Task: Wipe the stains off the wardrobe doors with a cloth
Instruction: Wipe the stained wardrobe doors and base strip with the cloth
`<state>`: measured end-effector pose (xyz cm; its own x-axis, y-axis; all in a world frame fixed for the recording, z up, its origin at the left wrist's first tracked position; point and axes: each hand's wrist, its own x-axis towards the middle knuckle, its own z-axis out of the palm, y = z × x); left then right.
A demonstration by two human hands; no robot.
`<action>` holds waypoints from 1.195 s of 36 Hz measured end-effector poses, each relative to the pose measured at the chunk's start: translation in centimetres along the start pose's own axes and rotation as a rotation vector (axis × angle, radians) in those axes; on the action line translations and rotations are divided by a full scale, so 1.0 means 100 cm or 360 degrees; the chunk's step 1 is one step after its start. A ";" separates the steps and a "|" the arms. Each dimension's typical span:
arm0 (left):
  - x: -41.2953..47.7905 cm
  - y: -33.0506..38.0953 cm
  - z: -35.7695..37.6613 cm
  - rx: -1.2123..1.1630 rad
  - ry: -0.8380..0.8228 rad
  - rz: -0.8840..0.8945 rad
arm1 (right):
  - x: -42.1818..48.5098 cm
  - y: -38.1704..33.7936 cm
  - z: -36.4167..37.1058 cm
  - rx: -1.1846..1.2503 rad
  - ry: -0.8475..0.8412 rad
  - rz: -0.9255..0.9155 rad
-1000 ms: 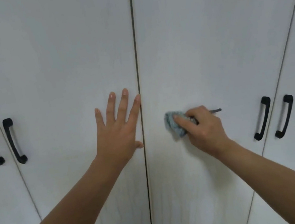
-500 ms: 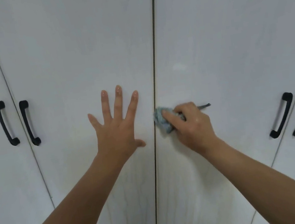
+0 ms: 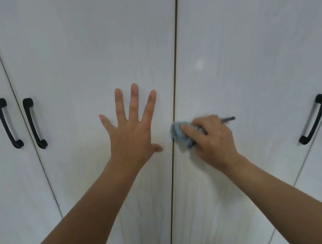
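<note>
Two hands on wardrobe. Left hand (image 3: pixel 133 134) flat on left-centre door (image 3: pixel 83 50), fingers (image 3: pixel 133 103) spread and straight, holding nothing. Right hand (image 3: pixel 212 141) has the one cloth (image 3: pixel 178 134): bunched, long axis roughly level, pinched under curled fingers (image 3: pixel 192 132), poking leftward past fingertips, just beside centre seam (image 3: pixel 176 57), on right-centre door (image 3: pixel 246 27). Beyond: four doors, four black handles, left pair (image 3: pixel 32 123), right pair (image 3: pixel 313 119), well outside hands.

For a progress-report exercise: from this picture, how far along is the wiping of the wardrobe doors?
Done: nothing provable; no cleaned patch stands out. In hand: the right hand grips the cloth against the right middle door, beside the gap; the left hand rests flat on the left middle door. Left: a pale mark, perhaps a stain, shows above the cloth.
</note>
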<state>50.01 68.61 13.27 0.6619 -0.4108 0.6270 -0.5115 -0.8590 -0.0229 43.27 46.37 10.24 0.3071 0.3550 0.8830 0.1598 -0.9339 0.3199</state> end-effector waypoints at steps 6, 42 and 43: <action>0.002 0.002 0.000 -0.0015 -0.0022 -0.0003 | -0.003 0.002 -0.006 -0.0034 -0.0247 -0.0274; -0.019 0.000 0.023 -0.0024 0.0225 -0.0021 | -0.065 0.037 -0.030 -0.0047 -0.0236 -0.0041; -0.026 0.000 0.029 -0.0017 0.0252 -0.0016 | -0.056 0.042 -0.036 -0.0067 -0.0166 0.0040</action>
<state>49.92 68.76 9.40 0.5727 -0.3483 0.7421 -0.5118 -0.8591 -0.0082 38.83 40.33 7.92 0.4068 0.3318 0.8511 0.1117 -0.9428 0.3141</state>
